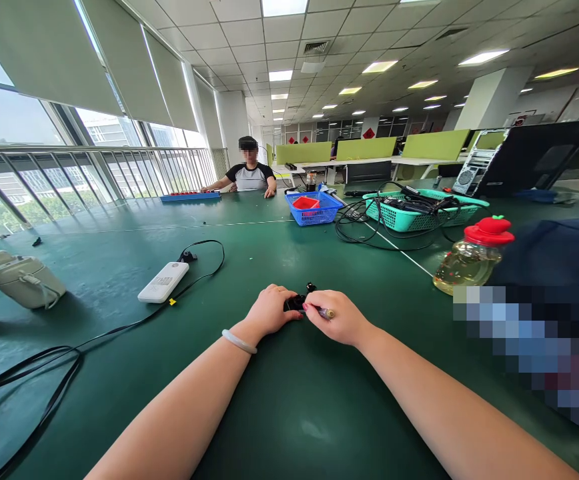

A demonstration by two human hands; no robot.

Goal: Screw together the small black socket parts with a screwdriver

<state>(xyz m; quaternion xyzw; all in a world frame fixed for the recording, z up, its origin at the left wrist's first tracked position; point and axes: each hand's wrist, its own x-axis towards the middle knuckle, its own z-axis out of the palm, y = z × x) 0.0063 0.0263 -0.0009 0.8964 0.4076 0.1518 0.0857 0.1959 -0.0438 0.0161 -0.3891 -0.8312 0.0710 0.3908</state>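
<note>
Basically: small black part (297, 302) sits on the green table (289, 413), pinched under left hand (271, 311). Right hand (337, 319) is closed around a thin pen-like tool (323, 312), tip at the part. Looks light, rigid, probably plastic; mostly hidden. Best hold: sides, pressed to table.

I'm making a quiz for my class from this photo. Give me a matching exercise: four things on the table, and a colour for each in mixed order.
Things:
1. power bank
2. small basket
3. large basket
4. bottle cap

Colours:
A. teal
B. red
C. white
D. blue

Pairs: 1-C, 2-D, 3-A, 4-B
</note>
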